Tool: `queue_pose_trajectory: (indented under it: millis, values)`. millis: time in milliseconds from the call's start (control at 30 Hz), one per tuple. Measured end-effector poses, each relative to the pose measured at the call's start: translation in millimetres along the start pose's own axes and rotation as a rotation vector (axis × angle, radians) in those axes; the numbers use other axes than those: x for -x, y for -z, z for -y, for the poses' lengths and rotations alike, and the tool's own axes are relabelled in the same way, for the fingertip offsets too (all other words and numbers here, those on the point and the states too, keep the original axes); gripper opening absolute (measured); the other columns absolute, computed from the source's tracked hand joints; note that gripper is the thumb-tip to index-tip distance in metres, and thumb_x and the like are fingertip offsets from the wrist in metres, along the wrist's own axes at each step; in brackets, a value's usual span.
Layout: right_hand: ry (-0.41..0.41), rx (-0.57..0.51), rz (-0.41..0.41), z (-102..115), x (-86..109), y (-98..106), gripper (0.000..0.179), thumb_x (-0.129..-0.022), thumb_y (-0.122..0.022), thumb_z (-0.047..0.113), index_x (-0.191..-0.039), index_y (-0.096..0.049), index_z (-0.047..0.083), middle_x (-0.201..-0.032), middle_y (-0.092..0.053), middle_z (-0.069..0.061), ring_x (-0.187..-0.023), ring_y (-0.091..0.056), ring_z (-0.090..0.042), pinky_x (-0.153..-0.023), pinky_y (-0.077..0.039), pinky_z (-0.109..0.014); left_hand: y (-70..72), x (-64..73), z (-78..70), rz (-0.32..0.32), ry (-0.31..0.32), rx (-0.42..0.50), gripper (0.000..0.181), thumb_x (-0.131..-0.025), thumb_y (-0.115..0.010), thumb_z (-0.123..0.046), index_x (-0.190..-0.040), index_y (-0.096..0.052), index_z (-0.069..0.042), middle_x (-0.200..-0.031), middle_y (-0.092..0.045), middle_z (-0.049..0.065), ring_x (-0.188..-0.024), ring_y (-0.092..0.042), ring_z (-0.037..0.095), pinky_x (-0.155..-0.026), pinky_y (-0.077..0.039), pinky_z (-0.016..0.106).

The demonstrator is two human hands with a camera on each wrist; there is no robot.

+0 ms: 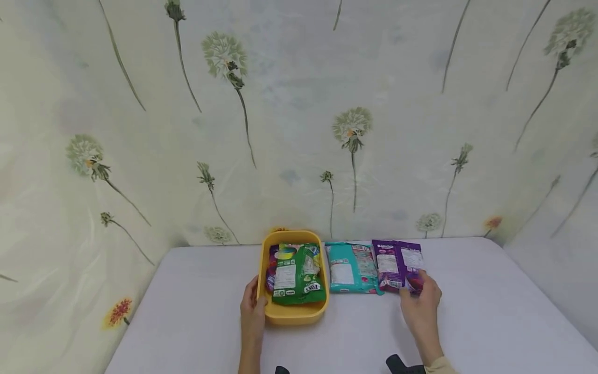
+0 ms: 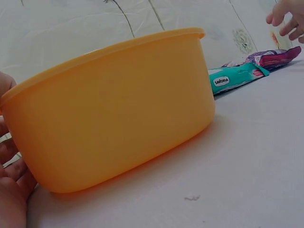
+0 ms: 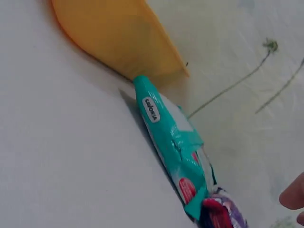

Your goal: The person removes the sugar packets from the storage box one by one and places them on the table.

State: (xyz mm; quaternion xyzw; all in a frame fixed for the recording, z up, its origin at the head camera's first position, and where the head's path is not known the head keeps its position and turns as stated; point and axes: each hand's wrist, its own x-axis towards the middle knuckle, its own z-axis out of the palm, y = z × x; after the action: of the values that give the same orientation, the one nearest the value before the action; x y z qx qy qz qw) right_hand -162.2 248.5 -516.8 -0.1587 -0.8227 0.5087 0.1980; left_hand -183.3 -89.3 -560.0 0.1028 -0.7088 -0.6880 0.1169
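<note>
Our right hand [image 1: 420,304] hovers with loose fingers over the glossy purple packet [image 1: 398,264], gripping nothing. Our left hand [image 1: 252,311] rests open against the smooth yellow tub [image 1: 293,314] at nine o'clock. We judge the next move needs a firm pinch on crinkly foil.

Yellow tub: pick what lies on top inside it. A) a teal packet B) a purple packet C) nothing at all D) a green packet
D: in the head view a green packet lies on top inside the yellow tub, while the teal packet and the purple packet lie on the table to its right.
</note>
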Motion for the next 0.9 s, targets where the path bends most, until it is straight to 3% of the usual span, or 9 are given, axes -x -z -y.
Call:
queue_pose_trajectory:
  millis: [167,333,467,667,900]
  values:
    - [0.068,-0.059,0.079,22.9,13.3,-11.4,0.056,-0.092,-0.053,-0.003,-0.146,-0.036,-0.002,-0.153,-0.023,-0.029,-0.141,-0.028,-0.043,-0.114,-0.032,-0.059,-1.3,1.3,-1.3,-0.004,0.016,0.004,0.058,-0.089,-0.048,0.000,-0.146,-0.045,-0.007,-0.155,-0.043,0.016,-0.145,-0.039,0.033,-0.113,-0.036,0.044]
    - [-0.020,-0.203,0.247,51.8,23.0,-23.3,0.055,-0.098,-0.048,0.004,-0.151,-0.031,0.006,-0.160,-0.016,-0.021,-0.150,-0.020,-0.039,-0.120,-0.028,-0.057,-1.3,1.3,-2.7,-0.003,0.028,-0.002,0.059,-0.088,-0.047,0.000,-0.146,-0.045,-0.008,-0.155,-0.042,0.016,-0.147,-0.037,0.034,-0.114,-0.034,0.045]
    - [-0.075,-0.259,0.350,76.1,30.6,-35.2,0.055,-0.102,-0.045,0.012,-0.153,-0.026,0.012,-0.164,-0.017,-0.016,-0.153,-0.016,-0.037,-0.120,-0.026,-0.060,-2.4,0.1,-3.3,-0.001,0.037,-0.005,0.059,-0.088,-0.047,-0.001,-0.147,-0.045,-0.009,-0.156,-0.042,0.015,-0.147,-0.036,0.033,-0.115,-0.034,0.045]
    - [-0.073,-0.299,0.451,102.9,43.4,-55.2,0.056,-0.102,-0.049,0.018,-0.154,-0.027,0.014,-0.163,-0.024,-0.015,-0.153,-0.018,-0.037,-0.118,-0.024,-0.064,-3.7,-0.8,-3.9,-0.005,0.036,-0.005,0.059,-0.088,-0.047,0.000,-0.146,-0.045,-0.009,-0.156,-0.042,0.015,-0.147,-0.036,0.034,-0.115,-0.035,0.046]
    - [-0.090,-0.371,0.541,115.4,54.4,-73.9,0.058,-0.101,-0.052,0.022,-0.154,-0.029,0.014,-0.162,-0.026,-0.017,-0.152,-0.020,-0.040,-0.120,-0.022,-0.062,-3.0,1.7,-4.7,-0.006,0.030,0.003,0.059,-0.088,-0.047,0.001,-0.146,-0.045,-0.007,-0.155,-0.042,0.017,-0.147,-0.036,0.035,-0.114,-0.034,0.045]
